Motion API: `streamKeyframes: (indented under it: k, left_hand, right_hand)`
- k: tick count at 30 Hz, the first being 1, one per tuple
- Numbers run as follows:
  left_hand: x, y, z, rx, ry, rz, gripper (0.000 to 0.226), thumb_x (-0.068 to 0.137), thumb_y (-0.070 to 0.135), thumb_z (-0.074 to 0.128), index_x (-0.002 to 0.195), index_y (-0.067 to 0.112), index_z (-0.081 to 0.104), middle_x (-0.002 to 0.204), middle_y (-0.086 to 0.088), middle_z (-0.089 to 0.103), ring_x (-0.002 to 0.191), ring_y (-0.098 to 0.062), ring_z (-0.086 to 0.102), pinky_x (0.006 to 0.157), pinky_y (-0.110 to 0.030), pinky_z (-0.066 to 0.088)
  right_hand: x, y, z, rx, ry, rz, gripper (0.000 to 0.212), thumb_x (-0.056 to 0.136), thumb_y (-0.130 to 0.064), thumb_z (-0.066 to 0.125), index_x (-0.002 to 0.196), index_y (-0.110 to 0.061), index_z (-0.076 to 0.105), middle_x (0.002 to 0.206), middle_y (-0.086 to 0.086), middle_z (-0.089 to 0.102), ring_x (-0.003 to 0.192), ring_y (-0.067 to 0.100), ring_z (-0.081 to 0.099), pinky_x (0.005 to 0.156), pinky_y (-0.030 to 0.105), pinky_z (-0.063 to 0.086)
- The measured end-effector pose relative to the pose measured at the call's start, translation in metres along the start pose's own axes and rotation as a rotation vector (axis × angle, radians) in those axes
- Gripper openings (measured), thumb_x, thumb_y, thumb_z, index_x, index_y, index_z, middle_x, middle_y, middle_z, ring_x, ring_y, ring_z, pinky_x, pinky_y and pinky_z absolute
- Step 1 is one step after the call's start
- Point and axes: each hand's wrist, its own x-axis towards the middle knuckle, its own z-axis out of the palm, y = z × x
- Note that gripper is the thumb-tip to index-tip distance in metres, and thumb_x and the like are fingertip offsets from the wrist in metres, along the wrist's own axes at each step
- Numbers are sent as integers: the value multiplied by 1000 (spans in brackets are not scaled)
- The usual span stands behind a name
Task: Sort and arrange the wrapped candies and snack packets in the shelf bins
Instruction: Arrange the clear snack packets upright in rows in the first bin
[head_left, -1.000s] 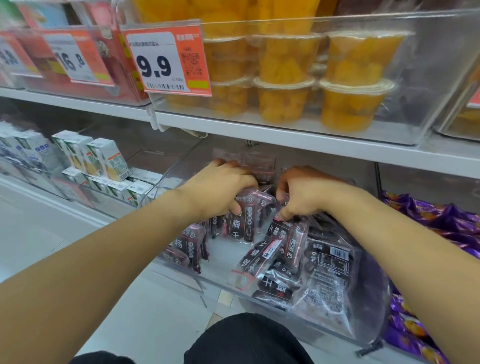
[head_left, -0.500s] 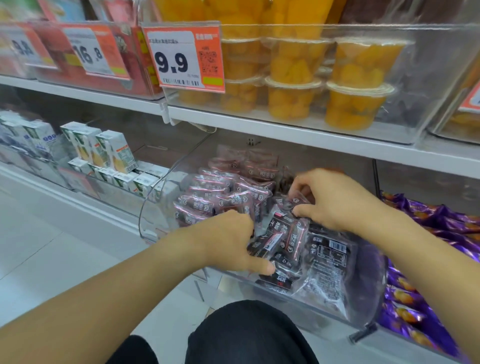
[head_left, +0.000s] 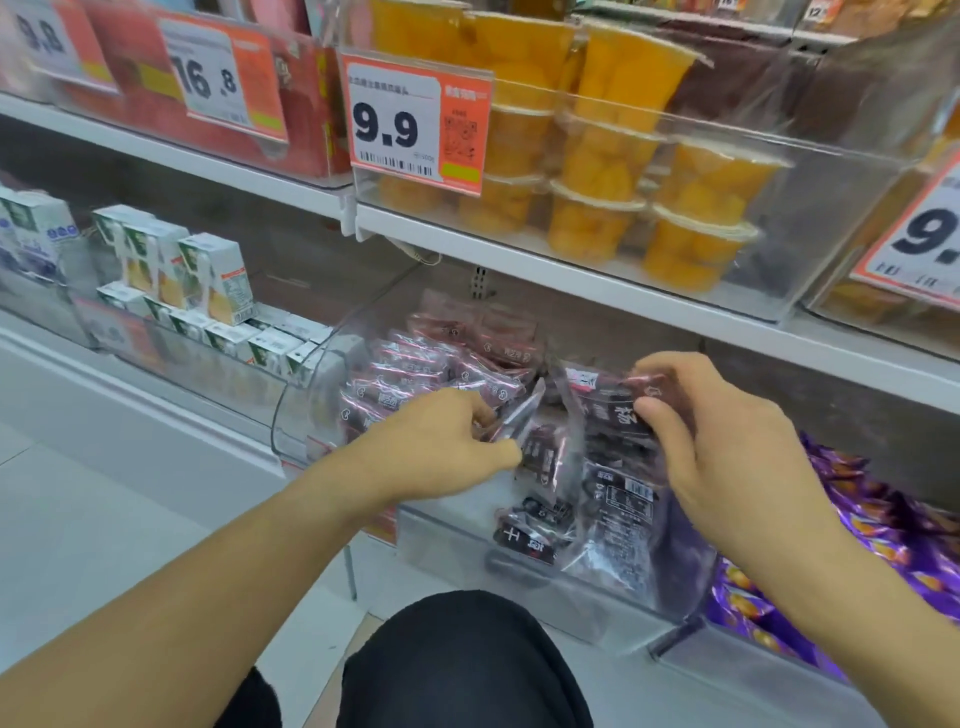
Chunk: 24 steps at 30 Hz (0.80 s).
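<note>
Dark snack packets (head_left: 415, 364) are lying in neat rows at the clear bin's (head_left: 311, 410) left, likely for display; the left hand (head_left: 447, 441) is pinching one packet's edge, while the right hand's (head_left: 727, 441) fingers are clamping another above the loose pile (head_left: 613, 499).

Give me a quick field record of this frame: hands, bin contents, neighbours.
left hand: fingers curled on a dark wrapped packet in the clear bin
right hand: grips a dark packet above the large clear bag
bin contents: dark candy packets in rows at the back left, loose ones at the front
left neighbour: small white cartons
right neighbour: purple wrapped snacks
shelf above: fruit cups, price tag 9.9
</note>
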Motion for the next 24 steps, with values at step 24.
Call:
streamKeyframes:
  k: [24]
  left_hand:
    - [-62,-35,-52,119,550,58,58,69,48,82,111,26,49,108,13,59,85,-2,56,67,-18,42]
  right_hand:
    - [63,-38,70,510,-462,298,23,83,-26,80,101,-20,66,93,-1,73,76,20,73,67,36,60]
